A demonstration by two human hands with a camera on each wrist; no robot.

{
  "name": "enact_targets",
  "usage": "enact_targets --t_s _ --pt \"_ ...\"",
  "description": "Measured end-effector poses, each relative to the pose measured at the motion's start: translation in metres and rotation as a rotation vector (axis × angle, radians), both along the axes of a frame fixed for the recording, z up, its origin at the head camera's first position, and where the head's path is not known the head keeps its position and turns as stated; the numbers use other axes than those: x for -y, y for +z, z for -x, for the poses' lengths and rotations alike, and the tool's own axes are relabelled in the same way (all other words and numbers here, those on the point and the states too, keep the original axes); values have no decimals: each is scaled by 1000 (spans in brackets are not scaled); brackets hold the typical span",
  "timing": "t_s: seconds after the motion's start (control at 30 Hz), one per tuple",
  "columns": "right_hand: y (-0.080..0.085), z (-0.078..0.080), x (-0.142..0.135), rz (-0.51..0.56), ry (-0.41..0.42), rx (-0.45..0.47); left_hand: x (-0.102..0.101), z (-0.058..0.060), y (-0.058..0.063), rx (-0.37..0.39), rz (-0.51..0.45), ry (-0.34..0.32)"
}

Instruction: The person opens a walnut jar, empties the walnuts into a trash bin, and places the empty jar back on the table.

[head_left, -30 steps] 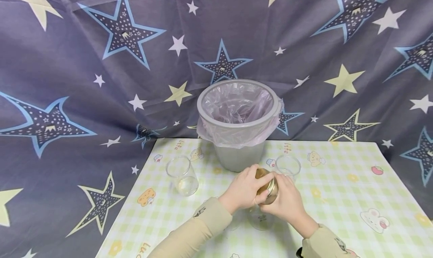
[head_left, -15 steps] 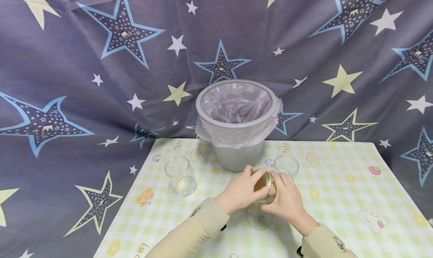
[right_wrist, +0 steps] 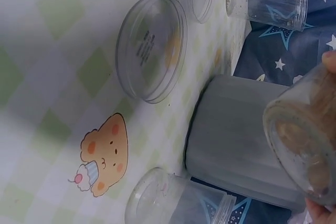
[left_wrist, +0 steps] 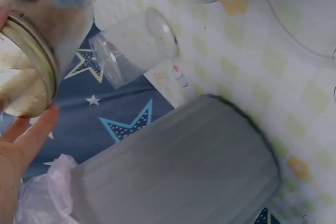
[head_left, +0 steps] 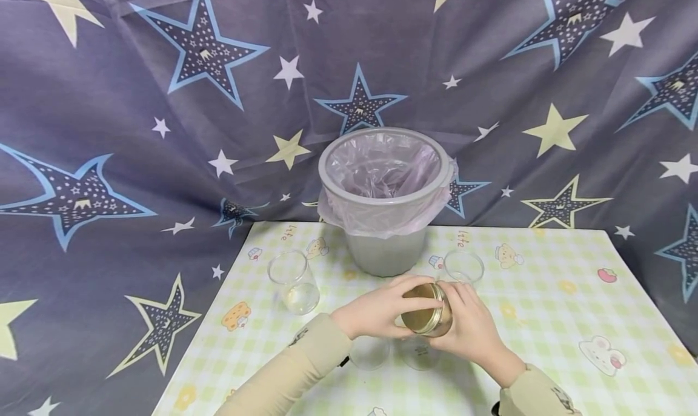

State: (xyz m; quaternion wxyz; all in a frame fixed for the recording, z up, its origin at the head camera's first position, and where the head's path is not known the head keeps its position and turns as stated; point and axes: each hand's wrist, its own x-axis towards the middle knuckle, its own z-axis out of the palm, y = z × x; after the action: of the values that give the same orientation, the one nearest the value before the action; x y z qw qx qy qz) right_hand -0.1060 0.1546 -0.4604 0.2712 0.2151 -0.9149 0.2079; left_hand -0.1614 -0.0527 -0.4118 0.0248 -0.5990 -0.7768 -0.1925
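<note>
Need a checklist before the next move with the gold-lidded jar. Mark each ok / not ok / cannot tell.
1. Left hand on the lid: ok, fingers at its edge.
2. Right hand gripping the jar: ok, on the body.
3. Jar upright: not ok, held tilted.
4. Lid tightness: cannot tell from these views.
5. Bin lined: ok, liner folded over the rim.
6. Two clear jars standing: ok, upright on the table.

Held jar (right_wrist: pixel 302 135) cropped in wrist views, seemingly blurred inside, dish (right_wrist: pixel 157 72) print (right_wrist: pixel 146 47) illegible
</note>
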Motion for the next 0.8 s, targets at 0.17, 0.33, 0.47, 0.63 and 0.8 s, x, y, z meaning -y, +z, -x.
enact_targets --t_s 0.17,0.33,0.47,0.63,0.8 --pt "-1 1 -2 -22 14 -31 -2 -1 -5 -60 -45 20" --pt "-3 2 -3 -23 16 -47 -4 -3 -10 -58 -75 44" --pt "-6 3 -2 -11 5 -47 -4 -5 -11 -22 -66 77" --pt "-8 4 1 4 -24 -68 -8 -8 -9 93 -37 183" --pt "-9 6 4 26 -72 -71 -17 -11 -3 378 -33 417"
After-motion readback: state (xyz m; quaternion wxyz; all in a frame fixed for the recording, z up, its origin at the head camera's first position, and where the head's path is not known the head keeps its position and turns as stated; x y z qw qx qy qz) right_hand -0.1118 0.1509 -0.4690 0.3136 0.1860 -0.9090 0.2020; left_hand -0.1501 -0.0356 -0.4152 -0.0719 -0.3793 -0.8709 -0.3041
